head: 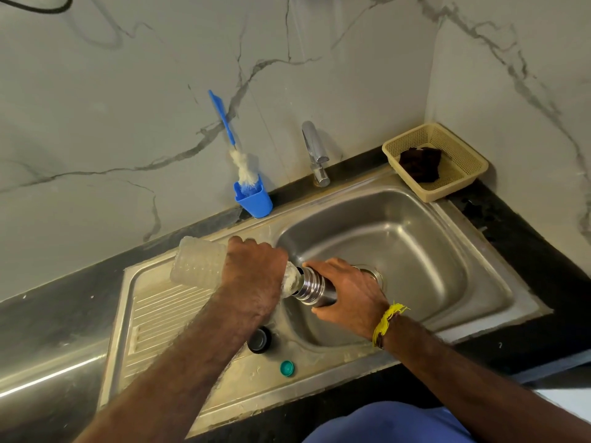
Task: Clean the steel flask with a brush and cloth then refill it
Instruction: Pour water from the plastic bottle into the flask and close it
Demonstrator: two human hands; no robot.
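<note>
Steel sink [447, 251], fingers [323, 266] gripping flask [315, 287]

A blue brush [224, 119] with white bristles is seen in a blue cup [254, 199] at the bench's back edge; a beige basket [460, 145] holds a dark brown cloth [419, 166] at the back right corner; grey veining marks the white wall [128, 107]; a green cap [287, 368] is seen by the sink's [479, 273] front rim; the bench [524, 260] is black.

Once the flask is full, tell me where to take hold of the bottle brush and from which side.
Grip the bottle brush by its blue handle, coming from above and in front. It stands bristles down in the blue holder, with the handle leaning up against the wall, so only the handle's front is free, and it should lift straight out.
</note>
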